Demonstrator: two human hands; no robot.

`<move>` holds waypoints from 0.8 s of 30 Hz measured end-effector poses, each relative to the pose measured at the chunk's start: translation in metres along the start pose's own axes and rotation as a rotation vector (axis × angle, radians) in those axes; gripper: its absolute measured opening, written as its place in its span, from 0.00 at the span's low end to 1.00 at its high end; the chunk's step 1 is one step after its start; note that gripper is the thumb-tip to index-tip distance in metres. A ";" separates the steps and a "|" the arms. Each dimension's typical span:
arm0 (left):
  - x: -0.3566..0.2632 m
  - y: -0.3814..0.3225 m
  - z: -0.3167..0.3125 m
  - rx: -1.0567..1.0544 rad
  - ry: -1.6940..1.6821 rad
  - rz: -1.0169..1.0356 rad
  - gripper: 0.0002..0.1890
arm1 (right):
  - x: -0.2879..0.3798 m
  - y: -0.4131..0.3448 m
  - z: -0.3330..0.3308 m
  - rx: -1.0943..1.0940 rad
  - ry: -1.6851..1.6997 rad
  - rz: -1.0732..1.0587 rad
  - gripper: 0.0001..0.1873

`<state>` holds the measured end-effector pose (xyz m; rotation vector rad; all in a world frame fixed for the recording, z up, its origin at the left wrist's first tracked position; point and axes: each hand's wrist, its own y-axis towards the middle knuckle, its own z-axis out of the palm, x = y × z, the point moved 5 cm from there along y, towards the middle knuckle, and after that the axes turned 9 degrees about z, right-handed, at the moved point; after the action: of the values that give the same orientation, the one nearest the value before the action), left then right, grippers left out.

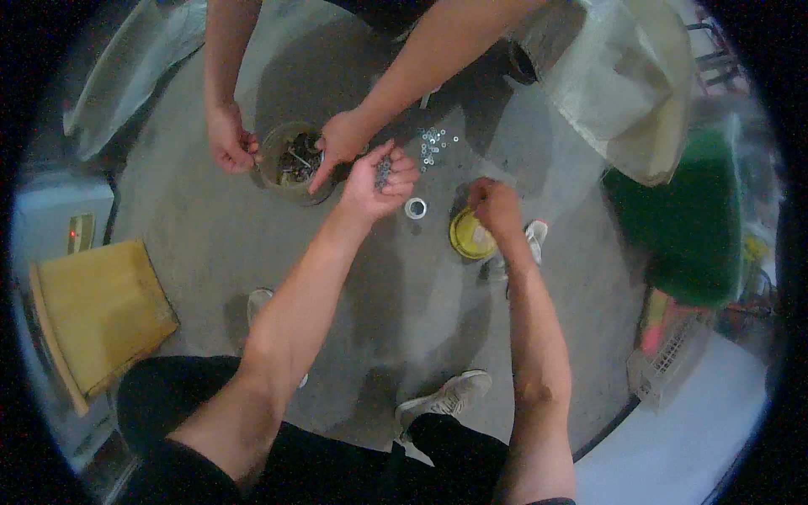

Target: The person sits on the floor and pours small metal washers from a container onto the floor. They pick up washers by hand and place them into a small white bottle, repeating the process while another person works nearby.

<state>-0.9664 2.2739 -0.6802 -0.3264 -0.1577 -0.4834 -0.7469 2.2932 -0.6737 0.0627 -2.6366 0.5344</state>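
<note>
My left hand (379,186) is palm up, its fingers curled around a small heap of grey metal parts (382,172). Over the edge of a round yellow tub or lid (468,237) hangs my right hand (499,205), fingertips drawn together and blurred; whether they pinch anything is hidden. On the floor between my hands is a small round pale ring or cap (416,208). Just beyond lie several loose metal washers or nuts (432,148). A round container (273,180) of mixed hardware stands left of my left hand.
Another person's hands (344,142) work at the hardware container, close to my left hand. A yellow bin (104,315) is on the left, a green container (682,214) on the right. A pale sack (622,82) stands at upper right. My shoe (448,398) rests on the concrete floor (208,252).
</note>
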 end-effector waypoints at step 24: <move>-0.036 0.003 -0.060 -0.479 0.285 0.381 0.08 | -0.039 0.048 0.042 -0.525 0.347 0.095 0.10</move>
<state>-0.9919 2.2707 -0.7448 -0.7345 0.3007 -0.1786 -0.7351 2.3200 -0.7423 -0.2916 -2.3578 -0.1233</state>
